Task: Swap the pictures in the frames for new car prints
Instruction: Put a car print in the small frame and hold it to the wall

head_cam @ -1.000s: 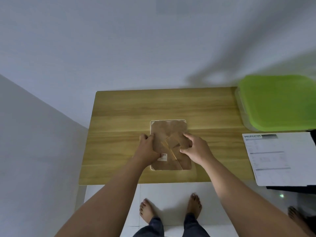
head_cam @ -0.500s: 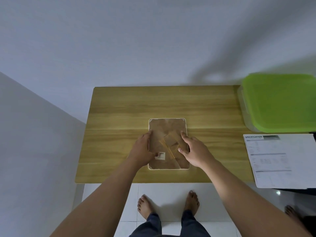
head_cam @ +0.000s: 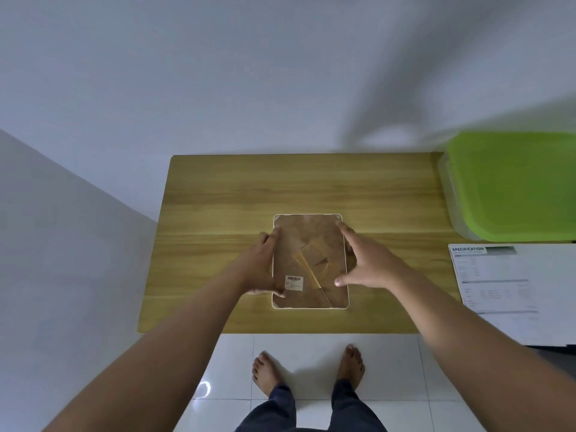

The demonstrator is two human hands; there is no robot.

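A white-rimmed picture frame [head_cam: 307,226] lies face down near the middle of the wooden table [head_cam: 218,194]. Its brown backing board shows a folded easel stand [head_cam: 314,260] and a small barcode sticker [head_cam: 294,282]. My left hand [head_cam: 260,265] rests along the frame's left edge, with the thumb on the board near the sticker. My right hand [head_cam: 363,258] is spread along the right edge, forefinger tip near the top right corner and thumb tip on the lower right part of the board. No car print is in view.
A clear bin with a green lid [head_cam: 514,185] stands at the table's right end. A white specification sheet [head_cam: 505,288] lies in front of it. A wall corner closes the left side. My bare feet stand on white tiles below the table's front edge.
Both hands have moved off the middle of the backing board out to the frame's left and right edges. The right hand's fingers have spread.
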